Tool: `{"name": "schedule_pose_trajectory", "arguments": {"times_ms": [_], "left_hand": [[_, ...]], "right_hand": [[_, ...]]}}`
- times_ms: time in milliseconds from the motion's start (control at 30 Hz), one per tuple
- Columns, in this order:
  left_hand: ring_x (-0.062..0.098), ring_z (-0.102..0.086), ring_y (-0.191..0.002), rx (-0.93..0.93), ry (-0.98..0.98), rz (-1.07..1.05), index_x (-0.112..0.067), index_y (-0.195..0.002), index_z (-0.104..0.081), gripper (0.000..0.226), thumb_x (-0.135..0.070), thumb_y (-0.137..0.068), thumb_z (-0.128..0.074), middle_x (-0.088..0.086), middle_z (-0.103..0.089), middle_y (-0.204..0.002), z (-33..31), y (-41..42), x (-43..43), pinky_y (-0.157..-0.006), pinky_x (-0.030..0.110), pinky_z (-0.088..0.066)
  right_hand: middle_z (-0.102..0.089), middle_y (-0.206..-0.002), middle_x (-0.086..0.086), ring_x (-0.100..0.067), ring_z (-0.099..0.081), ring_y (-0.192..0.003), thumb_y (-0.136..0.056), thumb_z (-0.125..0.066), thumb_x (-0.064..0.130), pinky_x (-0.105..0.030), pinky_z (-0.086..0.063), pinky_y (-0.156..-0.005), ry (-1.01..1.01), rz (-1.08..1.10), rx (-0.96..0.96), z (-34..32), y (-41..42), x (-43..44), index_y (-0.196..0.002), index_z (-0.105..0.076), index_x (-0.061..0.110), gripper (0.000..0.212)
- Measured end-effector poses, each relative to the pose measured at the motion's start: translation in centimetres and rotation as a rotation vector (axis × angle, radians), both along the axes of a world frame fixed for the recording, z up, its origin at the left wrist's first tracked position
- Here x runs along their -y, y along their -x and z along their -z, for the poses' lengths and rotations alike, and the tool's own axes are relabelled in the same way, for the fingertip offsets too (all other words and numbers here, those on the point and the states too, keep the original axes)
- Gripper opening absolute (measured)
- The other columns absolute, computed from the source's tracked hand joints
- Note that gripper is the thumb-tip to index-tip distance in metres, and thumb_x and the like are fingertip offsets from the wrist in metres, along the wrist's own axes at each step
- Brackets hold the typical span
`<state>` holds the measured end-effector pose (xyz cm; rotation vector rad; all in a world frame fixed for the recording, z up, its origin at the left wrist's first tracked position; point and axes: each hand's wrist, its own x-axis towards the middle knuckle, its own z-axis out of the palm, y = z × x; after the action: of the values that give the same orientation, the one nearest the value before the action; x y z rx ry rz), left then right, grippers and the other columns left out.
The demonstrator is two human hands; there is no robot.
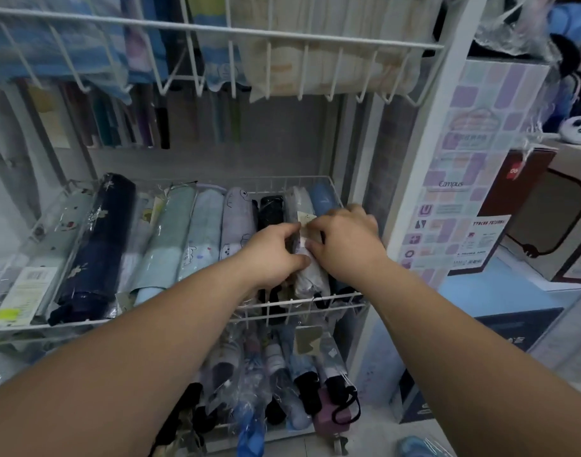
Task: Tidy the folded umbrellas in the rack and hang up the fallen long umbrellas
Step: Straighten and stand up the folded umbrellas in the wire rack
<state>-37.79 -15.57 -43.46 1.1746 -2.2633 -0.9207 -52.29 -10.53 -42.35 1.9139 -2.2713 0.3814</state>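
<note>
A white wire rack holds a row of folded umbrellas lying side by side on its middle shelf. Both my hands are on a white-grey folded umbrella near the shelf's right end. My left hand grips its left side with the thumb on top. My right hand grips it from the right, fingers curled over a paper tag. A black umbrella lies just left of it, a blue one to the right. A navy umbrella lies further left.
The upper shelf carries more wrapped umbrellas. The bottom shelf holds several folded umbrellas in plastic sleeves. Long umbrellas hang behind the rack. A pillar with a poster and boxes stand to the right.
</note>
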Motion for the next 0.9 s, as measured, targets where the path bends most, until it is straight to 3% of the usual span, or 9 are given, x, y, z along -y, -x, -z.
{"name": "schedule_pose_trajectory", "arguments": {"times_ms": [100,167,267,367,500,600,733,833,900], "left_hand": [[0.008,-0.066,-0.095,-0.002,-0.007,0.065,-0.026,-0.15,-0.043,0.075,-0.025,-0.085,-0.079,-0.008,-0.06,-0.136,-0.3,-0.1,0.0,-0.078,0.019,-0.05],[0.001,-0.064,-0.075,-0.013,-0.075,0.127,-0.023,-0.147,-0.045,0.077,-0.016,-0.08,-0.082,-0.008,-0.067,-0.122,-0.3,-0.2,0.2,-0.072,0.02,-0.052],[0.002,-0.066,-0.073,-0.073,-0.171,0.15,-0.021,-0.152,-0.039,0.09,-0.005,-0.076,-0.084,-0.012,-0.065,-0.113,-0.1,-0.3,0.6,-0.076,0.027,-0.056],[-0.005,-0.063,-0.071,-0.055,-0.096,0.137,-0.026,-0.149,-0.041,0.09,-0.011,-0.073,-0.088,-0.015,-0.067,-0.104,0.1,0.5,0.2,-0.071,0.016,-0.05],[-0.015,-0.053,-0.074,0.009,0.034,0.123,-0.029,-0.151,-0.039,0.092,-0.025,-0.073,-0.089,-0.027,-0.057,-0.097,0.8,1.1,-0.5,-0.066,0.0,-0.038],[0.001,-0.055,-0.099,0.083,0.089,0.121,-0.029,-0.152,-0.036,0.095,-0.036,-0.073,-0.088,-0.019,-0.057,-0.118,0.7,0.9,-0.5,-0.084,0.013,-0.039],[0.012,-0.059,-0.11,0.197,0.182,0.115,-0.028,-0.148,-0.04,0.085,-0.045,-0.076,-0.083,-0.006,-0.062,-0.127,0.2,0.4,-0.8,-0.085,0.021,-0.042],[0.018,-0.056,-0.123,0.179,0.269,0.057,-0.024,-0.15,-0.041,0.077,-0.046,-0.084,-0.076,0.0,-0.058,-0.14,-0.5,-1.1,-1.4,-0.09,0.022,-0.041],[0.017,-0.048,-0.134,0.165,0.305,0.011,-0.023,-0.154,-0.034,0.079,-0.047,-0.089,-0.07,0.001,-0.047,-0.152,-1.0,-3.2,-1.4,-0.102,0.025,-0.039]], "right_hand": [[-0.049,-0.145,0.001,-0.032,-0.029,-0.142,-0.098,-0.051,0.043,-0.048,-0.03,-0.112,-0.055,-0.023,0.092,-0.2,0.1,0.2,-0.135,-0.056,0.038,0.038],[-0.047,-0.151,0.001,-0.03,-0.035,-0.143,-0.1,-0.052,0.037,-0.046,-0.034,-0.114,-0.109,-0.068,0.286,0.3,0.5,0.5,-0.145,-0.048,0.034,0.045],[-0.051,-0.15,0.003,-0.023,-0.048,-0.135,-0.101,-0.055,0.03,-0.029,-0.039,-0.109,-0.088,-0.085,0.425,0.4,0.8,0.3,-0.148,-0.047,0.028,0.048],[-0.057,-0.144,0.002,-0.02,-0.055,-0.128,-0.1,-0.057,0.026,-0.024,-0.039,-0.101,-0.071,-0.062,0.506,0.4,1.2,0.4,-0.147,-0.049,0.026,0.048],[-0.059,-0.139,-0.002,-0.024,-0.057,-0.125,-0.097,-0.059,0.03,-0.038,-0.045,-0.108,-0.024,-0.031,0.518,1.5,1.5,0.8,-0.143,-0.053,0.032,0.046],[-0.056,-0.141,-0.003,-0.027,-0.055,-0.127,-0.096,-0.059,0.034,-0.044,-0.044,-0.109,-0.005,-0.014,0.491,2.1,1.7,1.1,-0.14,-0.054,0.037,0.045],[-0.051,-0.149,0.004,-0.023,-0.039,-0.143,-0.098,-0.057,0.034,-0.045,-0.035,-0.115,-0.008,-0.033,0.448,2.3,1.4,1.3,-0.143,-0.051,0.034,0.046],[-0.052,-0.146,-0.003,-0.027,-0.045,-0.138,-0.098,-0.056,0.037,-0.045,-0.04,-0.112,-0.038,-0.013,0.366,2.0,0.9,1.3,-0.143,-0.05,0.035,0.046],[-0.058,-0.137,-0.009,-0.031,-0.053,-0.126,-0.098,-0.054,0.034,-0.045,-0.045,-0.106,-0.064,-0.001,0.24,1.4,0.3,1.2,-0.139,-0.052,0.032,0.041]]}}
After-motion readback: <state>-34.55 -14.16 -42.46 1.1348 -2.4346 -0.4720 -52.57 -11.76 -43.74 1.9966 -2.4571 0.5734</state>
